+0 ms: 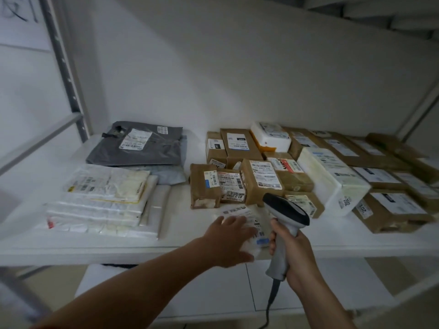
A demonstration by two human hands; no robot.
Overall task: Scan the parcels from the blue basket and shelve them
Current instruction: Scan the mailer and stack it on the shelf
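The parcel in play is a small white soft-pack parcel [256, 217] lying flat at the front edge of the white shelf [183, 210], just ahead of the brown boxes; its top carries a printed shipping label with barcodes and a small blue patch near the right-hand edge. The left hand [228, 241] lies over its near half with fingers spread and fairly straight, palm down, so much of the label is covered, and motion blur smears the rest beyond reading. The right hand [294, 252] is wrapped tight round the pale grey handle of a barcode scanner [287, 210], whose dark, rounded head tilts towards the parcel; its cable [270, 302] drops out of view below. Behind sits a tight cluster of brown cardboard parcels [261, 179], taped and labelled, some wrinkled at the corners, with a long white wrapped box [332, 179] lying diagonally among them. To the left, a stack of glossy, crinkled white plastic mailers [102, 200] rests near a matt grey poly bag [142, 148] that lies on other bags. A perforated grey metal upright [64, 67] frames the left side. The boxes at far right run off the frame, and most label text is too small to make out.
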